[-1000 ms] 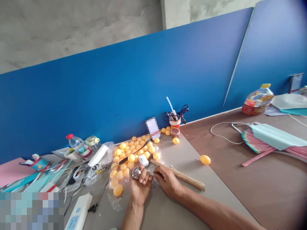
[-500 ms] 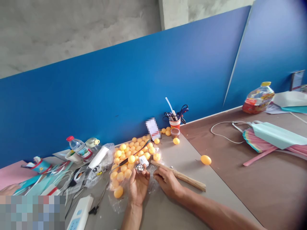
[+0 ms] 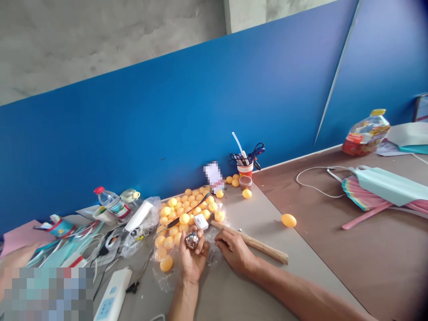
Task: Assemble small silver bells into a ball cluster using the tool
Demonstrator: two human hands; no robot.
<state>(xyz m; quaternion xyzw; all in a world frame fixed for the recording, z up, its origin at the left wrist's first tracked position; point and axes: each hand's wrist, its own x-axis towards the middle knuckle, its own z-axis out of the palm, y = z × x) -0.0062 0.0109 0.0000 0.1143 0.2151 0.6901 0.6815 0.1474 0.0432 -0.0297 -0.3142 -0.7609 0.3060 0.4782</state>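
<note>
A shiny silver, faceted ball (image 3: 192, 240) rests in the curled fingers of my left hand (image 3: 193, 266), which is turned palm up. Close to its right, my right hand (image 3: 236, 250) has its fingers bent and pressed together; whatever may be between them is hidden. Behind my right hand a wooden handle (image 3: 264, 248) lies on the table, its dark far end partly covered. Just beyond my left fingertips sits a small white box (image 3: 201, 221). Many orange balls (image 3: 184, 219) in clear plastic spread out behind and left of my left hand.
A black strap (image 3: 187, 215) crosses the balls. One orange ball (image 3: 289, 220) lies alone at right. At left are a power strip (image 3: 113, 292), cables, a bottle (image 3: 113, 205) and another person's arm (image 3: 16, 265). A cup of pens (image 3: 245, 169) stands by the blue partition (image 3: 160, 116).
My left hand has turned the silver ball a little and more of it shows. My right hand keeps nearly the same pose. The other person's arm at left reaches further into view.
</note>
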